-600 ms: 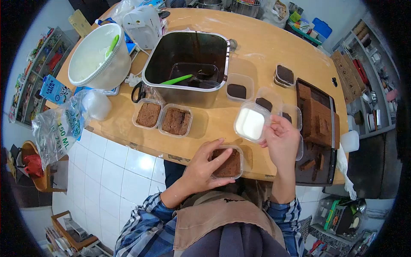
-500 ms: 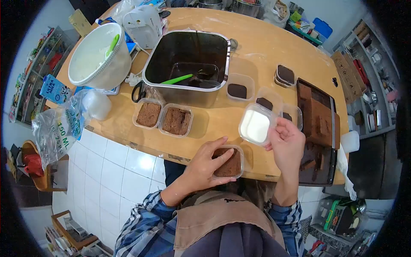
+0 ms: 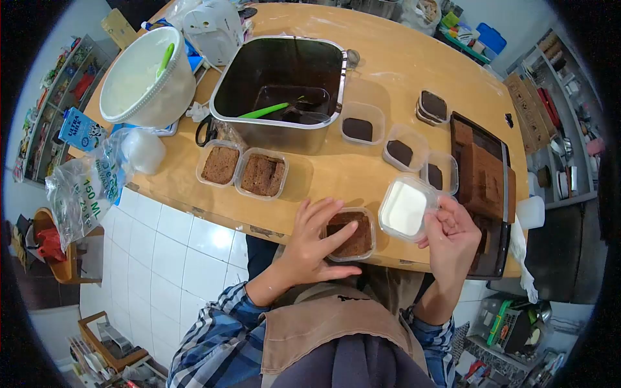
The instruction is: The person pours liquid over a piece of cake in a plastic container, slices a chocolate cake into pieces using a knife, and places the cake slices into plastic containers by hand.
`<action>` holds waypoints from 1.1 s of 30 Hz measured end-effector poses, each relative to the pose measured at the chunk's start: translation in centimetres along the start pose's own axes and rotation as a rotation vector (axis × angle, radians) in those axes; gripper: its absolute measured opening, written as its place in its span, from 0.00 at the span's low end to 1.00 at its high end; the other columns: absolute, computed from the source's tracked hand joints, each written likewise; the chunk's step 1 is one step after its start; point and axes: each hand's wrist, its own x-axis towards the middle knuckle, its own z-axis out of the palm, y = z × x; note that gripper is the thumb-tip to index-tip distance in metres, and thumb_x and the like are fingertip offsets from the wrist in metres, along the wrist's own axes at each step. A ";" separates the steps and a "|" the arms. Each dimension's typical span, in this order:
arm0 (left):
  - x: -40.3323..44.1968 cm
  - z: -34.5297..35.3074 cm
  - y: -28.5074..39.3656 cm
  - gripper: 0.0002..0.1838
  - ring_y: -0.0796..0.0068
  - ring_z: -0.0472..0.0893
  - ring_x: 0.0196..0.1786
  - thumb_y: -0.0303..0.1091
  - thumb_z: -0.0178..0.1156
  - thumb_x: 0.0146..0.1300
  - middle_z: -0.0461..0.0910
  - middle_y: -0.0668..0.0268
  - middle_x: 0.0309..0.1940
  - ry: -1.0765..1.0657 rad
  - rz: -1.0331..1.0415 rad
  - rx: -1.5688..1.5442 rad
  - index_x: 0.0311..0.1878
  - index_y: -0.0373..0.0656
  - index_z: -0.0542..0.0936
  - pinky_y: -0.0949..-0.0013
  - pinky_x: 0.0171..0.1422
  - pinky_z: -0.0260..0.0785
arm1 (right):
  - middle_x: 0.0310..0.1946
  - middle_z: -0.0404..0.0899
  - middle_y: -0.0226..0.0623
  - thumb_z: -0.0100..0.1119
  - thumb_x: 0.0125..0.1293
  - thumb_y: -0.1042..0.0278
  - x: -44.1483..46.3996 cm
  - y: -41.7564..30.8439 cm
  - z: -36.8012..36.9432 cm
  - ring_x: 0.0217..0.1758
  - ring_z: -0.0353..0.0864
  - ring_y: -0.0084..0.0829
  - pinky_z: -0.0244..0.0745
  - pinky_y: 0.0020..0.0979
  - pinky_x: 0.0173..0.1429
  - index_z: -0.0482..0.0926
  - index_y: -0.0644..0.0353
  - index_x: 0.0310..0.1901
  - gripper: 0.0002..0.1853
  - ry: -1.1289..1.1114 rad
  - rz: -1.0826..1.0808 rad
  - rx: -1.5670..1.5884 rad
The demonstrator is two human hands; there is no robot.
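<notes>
My right hand (image 3: 451,239) pinches a small clear plastic cup (image 3: 402,208) with a smooth white layer in it, held above the table's near side. My left hand (image 3: 309,240) is open, fingers spread at the left of another clear cup (image 3: 359,244) holding a brown cake square. Its index finger reaches over that cake; whether it touches cannot be told. Left of there stand two more cups with cake, a left one (image 3: 220,164) and a right one (image 3: 261,174). Beyond the held cup are cups with dark bottoms, among them a middle one (image 3: 405,147).
A large metal pan (image 3: 278,136) smeared with chocolate holds a green-handled spatula (image 3: 266,110). To its left are a white bowl (image 3: 178,97), a hand mixer (image 3: 212,32) and a plastic bag (image 3: 84,194). Sliced brown cake (image 3: 482,178) lies on a dark tray (image 3: 495,258) at right.
My left hand has lifted and spread its fingers off the cake cup, which sits slightly farther right. My right hand has moved right and slightly down with the white-filled cup.
</notes>
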 end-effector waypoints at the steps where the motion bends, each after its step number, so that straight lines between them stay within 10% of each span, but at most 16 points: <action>1: -0.7 0.1 -0.1 0.34 0.52 0.66 0.64 0.50 0.74 0.43 0.66 0.55 0.64 0.035 0.019 0.005 0.56 0.51 0.77 0.39 0.68 0.51 | 0.31 0.82 0.41 0.55 0.60 0.84 -0.3 -0.4 -0.1 0.24 0.79 0.21 0.72 0.21 0.23 0.74 0.73 0.50 0.15 0.007 0.024 -0.001; 24: -1.6 -0.2 0.3 0.34 0.49 0.63 0.67 0.59 0.69 0.46 0.70 0.56 0.62 -0.012 -0.044 0.348 0.51 0.43 0.80 0.39 0.72 0.40 | 0.29 0.82 0.40 0.55 0.61 0.84 -1.2 0.3 -0.5 0.22 0.77 0.19 0.71 0.19 0.21 0.73 0.75 0.49 0.14 -0.007 0.030 -0.033; 33: -1.6 1.3 -0.8 0.64 0.49 0.64 0.67 0.43 0.80 0.37 0.58 0.43 0.67 0.098 -0.194 -0.199 0.72 0.37 0.48 0.53 0.72 0.55 | 0.34 0.83 0.41 0.56 0.58 0.86 -1.8 0.4 0.4 0.29 0.81 0.21 0.76 0.21 0.28 0.76 0.72 0.49 0.16 -0.084 -0.047 -0.020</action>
